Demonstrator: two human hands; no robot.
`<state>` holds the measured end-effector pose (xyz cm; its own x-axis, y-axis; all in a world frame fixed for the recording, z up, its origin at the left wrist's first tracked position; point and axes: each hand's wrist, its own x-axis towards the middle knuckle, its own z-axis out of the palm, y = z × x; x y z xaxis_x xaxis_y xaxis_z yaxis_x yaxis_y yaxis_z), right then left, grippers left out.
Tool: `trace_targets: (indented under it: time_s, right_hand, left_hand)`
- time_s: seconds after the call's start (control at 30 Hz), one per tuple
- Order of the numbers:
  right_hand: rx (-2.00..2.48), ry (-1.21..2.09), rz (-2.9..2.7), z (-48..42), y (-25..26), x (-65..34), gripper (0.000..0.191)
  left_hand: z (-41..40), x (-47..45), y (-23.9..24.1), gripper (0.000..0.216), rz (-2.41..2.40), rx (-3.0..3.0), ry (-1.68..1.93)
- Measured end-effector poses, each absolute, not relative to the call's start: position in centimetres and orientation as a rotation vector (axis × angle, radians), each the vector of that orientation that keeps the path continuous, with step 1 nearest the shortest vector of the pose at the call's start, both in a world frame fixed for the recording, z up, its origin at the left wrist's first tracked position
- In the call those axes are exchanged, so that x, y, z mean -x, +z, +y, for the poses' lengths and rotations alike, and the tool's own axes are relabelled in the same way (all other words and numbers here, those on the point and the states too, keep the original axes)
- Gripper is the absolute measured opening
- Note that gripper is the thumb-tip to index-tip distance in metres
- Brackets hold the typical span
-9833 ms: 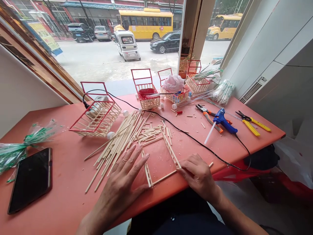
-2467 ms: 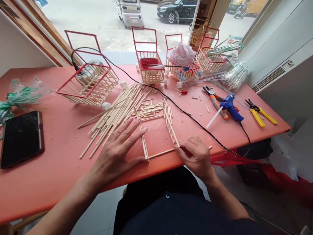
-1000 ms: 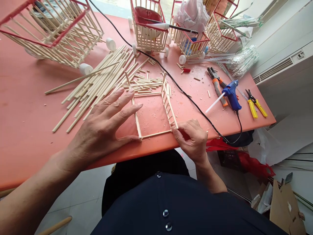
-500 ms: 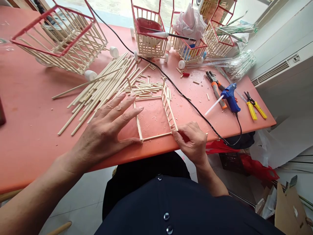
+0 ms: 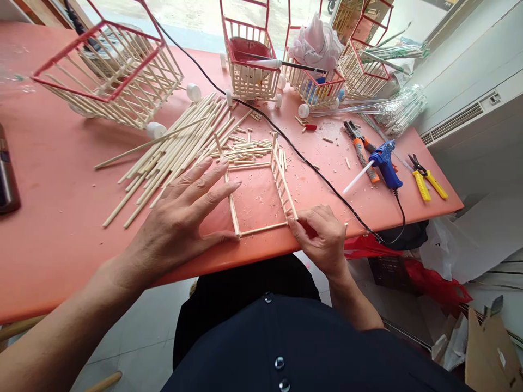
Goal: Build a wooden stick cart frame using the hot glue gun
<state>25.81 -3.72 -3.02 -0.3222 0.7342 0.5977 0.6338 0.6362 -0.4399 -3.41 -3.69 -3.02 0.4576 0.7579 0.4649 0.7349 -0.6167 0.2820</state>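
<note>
A small frame of wooden sticks (image 5: 263, 230) lies at the front edge of the table, with a ladder-like side standing up on its right. My left hand (image 5: 180, 218) is spread along the frame's left side, its thumb at the near left corner and its fingertips by the left stick. At the near right corner my right hand (image 5: 321, 234) pinches the end of the ladder-like side between thumb and fingers. Short cut sticks (image 5: 249, 149) lie just beyond the frame. A pile of long wooden sticks (image 5: 175, 152) spreads beyond my left hand.
Stick baskets with red rims, such as the left basket (image 5: 122, 81) and the middle basket (image 5: 255, 81), stand at the back. A black cable (image 5: 302, 144) crosses to the blue glue gun (image 5: 386, 163). Orange-handled pliers (image 5: 362, 149) and yellow-handled cutters (image 5: 427, 177) lie right.
The view has shifted slightly, showing more of the dark object at the left edge. Both hands keep their places on the stick frame.
</note>
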Motion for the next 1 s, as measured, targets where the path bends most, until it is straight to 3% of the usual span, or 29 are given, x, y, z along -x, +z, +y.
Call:
trace_targets:
  time_s: [1.0]
  right_hand:
    - [1.066, 0.155, -2.053, -3.77, -2.95, -25.83, 0.011]
  left_hand:
    - [-3.8, 3.59, -3.0, 0.082, 1.382, -2.62, 0.852]
